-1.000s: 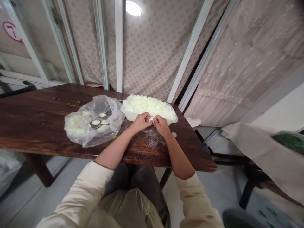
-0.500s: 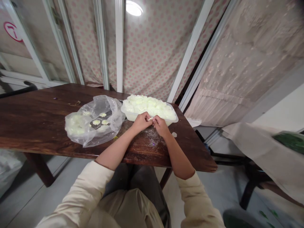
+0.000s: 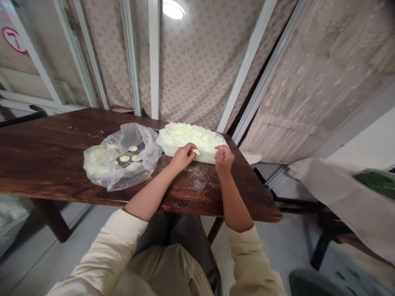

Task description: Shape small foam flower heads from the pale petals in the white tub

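Note:
My left hand [image 3: 184,155] pinches a small white flower-shaped piece [image 3: 196,152] between thumb and fingertips, in front of a translucent plastic tub [image 3: 204,158]. The tub is heaped with pale yellow-green flower pieces [image 3: 191,135]. At the tub's front right corner, my right hand [image 3: 224,160] is closed with its fingers curled. Whether anything is between those fingers is hidden. Left of the tub lies a clear plastic bag [image 3: 149,142], with several pale flower pieces [image 3: 125,158] in it or seen through it.
Below my hands, fine whitish grains [image 3: 200,176] are scattered on the dark wooden table [image 3: 58,160]. A thin loop of string [image 3: 96,134] lies at the back left. Glass panels with a dotted curtain [image 3: 191,74] stand behind the table, and a cloth-covered surface [image 3: 336,185] is at the right.
My hands were together at the small white piece. The right hand has moved right and slightly up, away from it, while the left still holds the piece.

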### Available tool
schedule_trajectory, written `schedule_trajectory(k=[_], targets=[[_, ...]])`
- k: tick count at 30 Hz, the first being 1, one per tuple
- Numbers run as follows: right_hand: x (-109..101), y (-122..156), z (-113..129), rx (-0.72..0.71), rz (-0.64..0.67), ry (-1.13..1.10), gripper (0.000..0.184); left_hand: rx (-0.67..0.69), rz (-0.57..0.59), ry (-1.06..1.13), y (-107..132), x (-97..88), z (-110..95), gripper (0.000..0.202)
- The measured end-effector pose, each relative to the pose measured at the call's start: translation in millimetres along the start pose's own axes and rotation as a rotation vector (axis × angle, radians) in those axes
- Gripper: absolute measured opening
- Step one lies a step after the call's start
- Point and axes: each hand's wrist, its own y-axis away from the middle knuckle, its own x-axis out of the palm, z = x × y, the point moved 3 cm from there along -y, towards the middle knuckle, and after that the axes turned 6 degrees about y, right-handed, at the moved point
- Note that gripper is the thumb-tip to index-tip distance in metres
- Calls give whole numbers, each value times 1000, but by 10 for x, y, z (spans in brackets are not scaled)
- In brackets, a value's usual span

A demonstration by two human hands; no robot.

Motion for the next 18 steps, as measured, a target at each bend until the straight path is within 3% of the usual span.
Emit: schedule_trajectory(k=[3,5,7,10,13,15,18], targets=[[-167,-71,-163,193,-248,109,41,18,21,-5,-8,14,25,21],[-255,-120,-236,279,-307,248,40,29,39,-10,-13,17,22,23],[-325,-160,-308,378,-283,393,40,30,41,-17,-16,12,9,24],[-397,-180,-466,577,-111,576,44,17,33,-4,-15,4,-6,25],[-413,-150,-678,747,226,697,44,8,22,-24,-9,5,1,25],[-419,-129,-792,768,359,703,41,4,11,-40,-4,8,15,24],[-418,-115,-894,723,447,678,40,-20,-1,18,1,12,32,23]])
